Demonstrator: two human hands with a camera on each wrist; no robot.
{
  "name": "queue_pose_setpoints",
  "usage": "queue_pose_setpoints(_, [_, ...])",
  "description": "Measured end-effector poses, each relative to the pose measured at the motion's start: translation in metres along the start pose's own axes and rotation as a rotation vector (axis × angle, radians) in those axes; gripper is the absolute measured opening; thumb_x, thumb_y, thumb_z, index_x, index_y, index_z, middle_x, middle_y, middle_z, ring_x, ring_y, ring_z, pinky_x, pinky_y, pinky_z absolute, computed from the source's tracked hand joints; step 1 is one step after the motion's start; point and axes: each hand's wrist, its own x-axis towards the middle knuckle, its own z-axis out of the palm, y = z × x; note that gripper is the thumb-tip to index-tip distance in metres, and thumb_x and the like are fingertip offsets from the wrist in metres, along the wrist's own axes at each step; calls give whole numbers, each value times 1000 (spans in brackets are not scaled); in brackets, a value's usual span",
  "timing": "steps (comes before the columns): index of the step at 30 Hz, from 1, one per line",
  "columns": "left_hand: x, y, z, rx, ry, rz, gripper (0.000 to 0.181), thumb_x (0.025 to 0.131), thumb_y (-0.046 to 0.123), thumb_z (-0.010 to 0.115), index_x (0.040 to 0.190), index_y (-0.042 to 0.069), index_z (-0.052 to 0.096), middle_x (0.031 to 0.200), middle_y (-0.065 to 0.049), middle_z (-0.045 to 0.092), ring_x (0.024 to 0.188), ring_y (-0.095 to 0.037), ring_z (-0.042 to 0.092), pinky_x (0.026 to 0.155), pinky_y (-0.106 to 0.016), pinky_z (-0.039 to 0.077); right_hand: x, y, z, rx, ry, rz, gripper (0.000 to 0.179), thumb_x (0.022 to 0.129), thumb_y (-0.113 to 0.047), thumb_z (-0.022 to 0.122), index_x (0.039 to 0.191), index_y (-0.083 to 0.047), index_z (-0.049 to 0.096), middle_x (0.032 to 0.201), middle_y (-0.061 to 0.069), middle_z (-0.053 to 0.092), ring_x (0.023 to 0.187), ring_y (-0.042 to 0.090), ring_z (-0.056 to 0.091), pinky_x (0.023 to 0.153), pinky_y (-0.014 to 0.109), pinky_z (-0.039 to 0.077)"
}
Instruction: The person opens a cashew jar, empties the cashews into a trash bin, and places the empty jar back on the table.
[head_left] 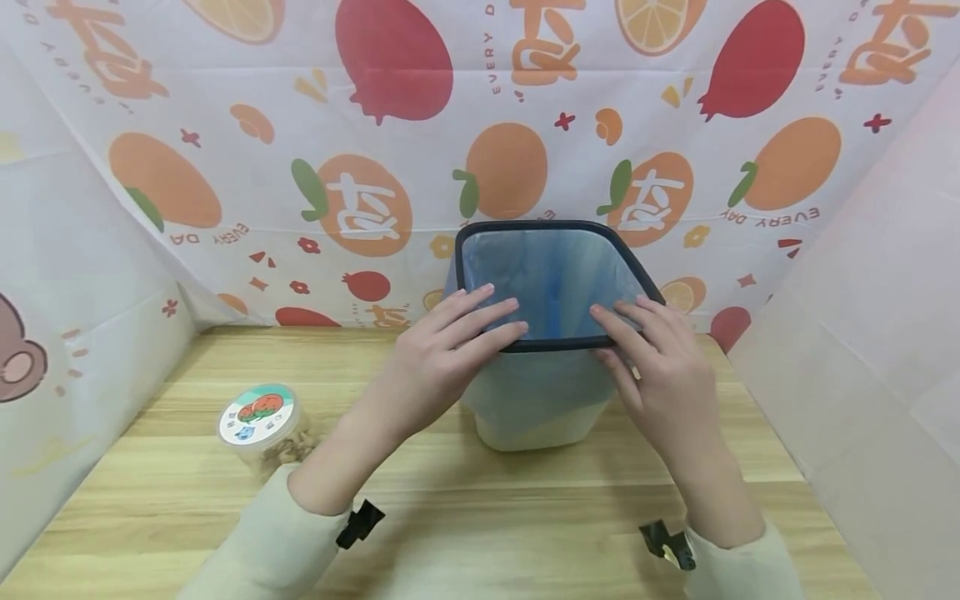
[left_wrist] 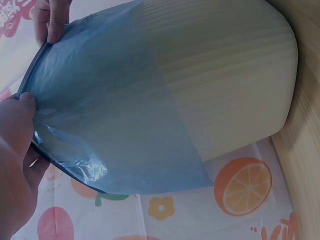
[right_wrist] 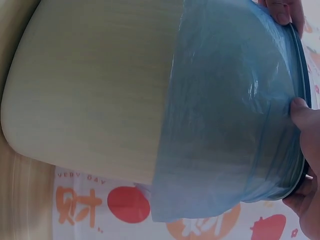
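A cream trash can [head_left: 540, 429] stands upright on the table, its open top tilted toward me in the head view. A thin blue trash bag [left_wrist: 115, 105] lines it and folds down over the upper outside wall. Around the mouth runs a black rim ring [head_left: 561, 343] on top of the bag. My left hand [head_left: 446, 346] grips the ring at the front left, fingers over the inside and thumb on the outer face. At the front right, my right hand [head_left: 667, 358] pinches the ring likewise, its thumb [right_wrist: 298, 106] against the bag outside.
On the left of the wooden table [head_left: 480, 533], by my left forearm, sits a clear round tub [head_left: 262, 425] with a strawberry-print lid and brown pieces inside. A fruit-print cloth [head_left: 247, 75] hangs right behind the can, and pale cloth walls flank both sides.
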Motion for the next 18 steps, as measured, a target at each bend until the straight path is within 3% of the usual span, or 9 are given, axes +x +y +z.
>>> queue_pose_setpoints(8, [-8, -12, -5, -20, 4, -15, 43, 88, 3, 73, 129, 17, 67, 134, -6, 65, 133, -30, 53, 109, -51, 43, 7, -6, 12, 0, 0, -14, 40, 102, -44, 53, 129, -20, 69, 118, 14, 70, 121, 37, 59, 109, 52, 41])
queue_pose_setpoints(18, [-15, -31, -15, -43, 2, -10, 44, 87, 3, 74, 128, 15, 67, 133, -8, 65, 134, -30, 52, 107, -53, 44, 19, -14, 27, 11, -34, -3, 36, 96, -34, 66, 129, -19, 69, 119, 14, 70, 122, 36, 58, 113, 47, 38])
